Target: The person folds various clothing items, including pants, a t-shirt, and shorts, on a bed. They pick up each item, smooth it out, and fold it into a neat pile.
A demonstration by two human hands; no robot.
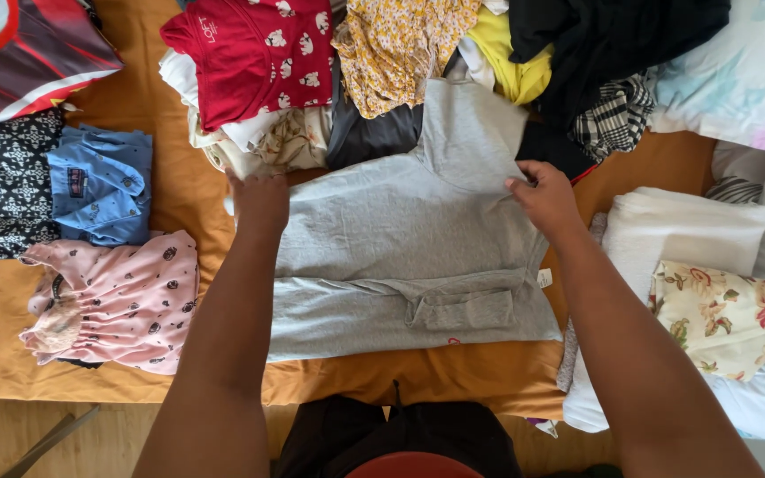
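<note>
Orange bed sheet w/ grey shirt, clothes pile.

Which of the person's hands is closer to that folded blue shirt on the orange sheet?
Left. The left hand rests on the grey shirt's left edge, just right of the blue shirt. The right hand pinches the grey shirt's far side.

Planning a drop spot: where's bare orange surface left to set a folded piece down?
Free: the front strip of orange cover below the grey garment, and the gap between the blue shirt and the left hand. Small patch beyond the right hand, near the white stack. Crowded: the heap along the far edge.
</note>
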